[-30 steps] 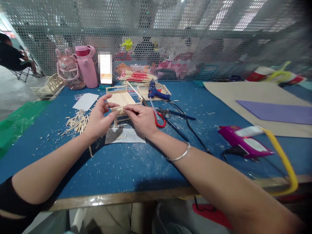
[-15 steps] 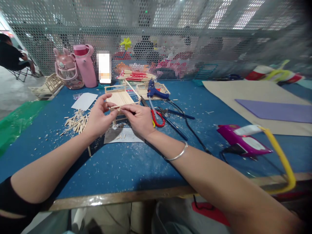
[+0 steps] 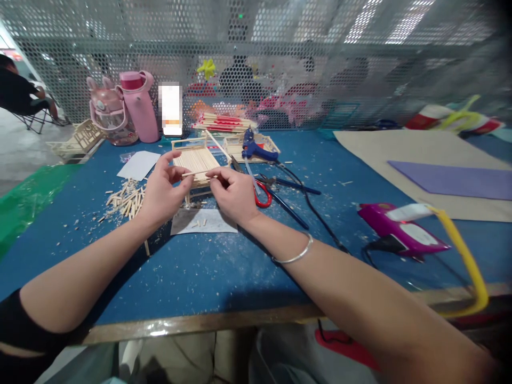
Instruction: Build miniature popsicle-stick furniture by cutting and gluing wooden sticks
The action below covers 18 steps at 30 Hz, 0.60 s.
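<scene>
A thin wooden stick (image 3: 198, 173) runs between my hands over the near edge of a small structure built from wooden sticks (image 3: 197, 160). My left hand (image 3: 163, 186) pinches the stick's left end between thumb and fingers. At its other end, the fingertips of my right hand (image 3: 236, 194) are closed on it. Another stick (image 3: 217, 145) slants up from the structure's right side. Beside my right hand lie red-handled scissors (image 3: 263, 196), partly hidden, and blue-handled pliers (image 3: 294, 209). Cut stick pieces (image 3: 127, 198) are heaped left of my left hand.
A blue glue gun (image 3: 256, 149) rests behind the scissors, its cord crossing the table (image 3: 192, 282). Pink bottles (image 3: 142, 114) and a lit phone (image 3: 172, 112) stand at the back. A magenta tool (image 3: 400, 229) and yellow-framed saw (image 3: 470, 256) are at right.
My right hand has shifted slightly right, away from my left, so more of the stick shows between them. My left hand stays nearly in place.
</scene>
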Available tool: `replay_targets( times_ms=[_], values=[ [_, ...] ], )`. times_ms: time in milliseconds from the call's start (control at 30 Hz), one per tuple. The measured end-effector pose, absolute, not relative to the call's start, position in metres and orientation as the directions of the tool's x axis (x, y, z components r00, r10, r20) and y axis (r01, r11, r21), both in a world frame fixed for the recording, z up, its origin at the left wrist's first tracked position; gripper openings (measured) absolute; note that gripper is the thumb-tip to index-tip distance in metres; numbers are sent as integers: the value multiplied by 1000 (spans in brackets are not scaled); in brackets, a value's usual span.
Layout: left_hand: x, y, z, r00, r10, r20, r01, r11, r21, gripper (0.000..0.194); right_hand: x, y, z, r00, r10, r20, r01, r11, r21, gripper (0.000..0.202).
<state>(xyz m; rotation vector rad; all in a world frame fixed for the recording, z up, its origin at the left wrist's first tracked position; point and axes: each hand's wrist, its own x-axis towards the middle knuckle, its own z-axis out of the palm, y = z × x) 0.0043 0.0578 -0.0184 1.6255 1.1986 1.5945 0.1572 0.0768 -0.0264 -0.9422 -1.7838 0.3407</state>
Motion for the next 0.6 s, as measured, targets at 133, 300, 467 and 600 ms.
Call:
replay_targets(
  times_ms=[133, 300, 467, 600],
  values=[
    [7, 57, -18, -133, 858, 495, 309, -439, 844, 45, 156, 76, -27, -161, 742, 651, 470, 638, -610, 23],
    [10, 54, -17, -136, 831, 540, 421, -444, 791, 46, 154, 75, -27, -192, 744, 640, 552, 621, -556, 23],
    [12, 52, -14, -137, 824, 550, 505, -419, 754, 47, 154, 75, -27, -188, 754, 630, 568, 606, -556, 23],
    [12, 52, -14, -132, 828, 545, 499, -419, 758, 47, 154, 75, -27, -189, 753, 630, 566, 608, -557, 23]
  ],
)
